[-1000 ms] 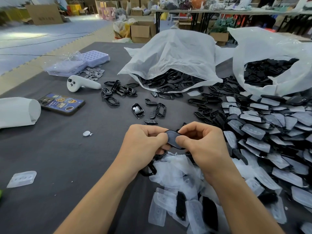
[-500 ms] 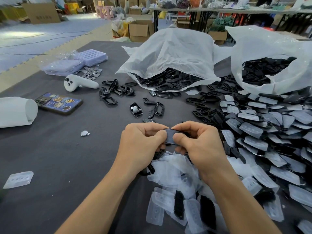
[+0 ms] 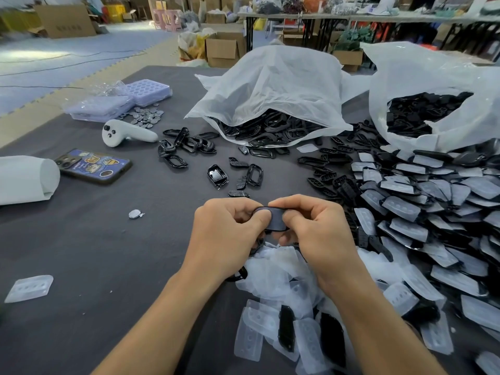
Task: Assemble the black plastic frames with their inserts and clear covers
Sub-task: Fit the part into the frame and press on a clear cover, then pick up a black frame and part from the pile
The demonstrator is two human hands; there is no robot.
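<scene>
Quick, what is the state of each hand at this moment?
Left hand: closed, thumb and fingers pinching the black frame piece.
Right hand: closed, pinching the same black frame piece from the other side.

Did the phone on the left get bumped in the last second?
No. The phone keeps its place between the white roll and the controller, with the same gaps as before.

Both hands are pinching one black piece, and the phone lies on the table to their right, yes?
Not quite. The left hand and right hand do pinch one black piece, but the phone lies on the table to their left, as the head view shows.
</scene>
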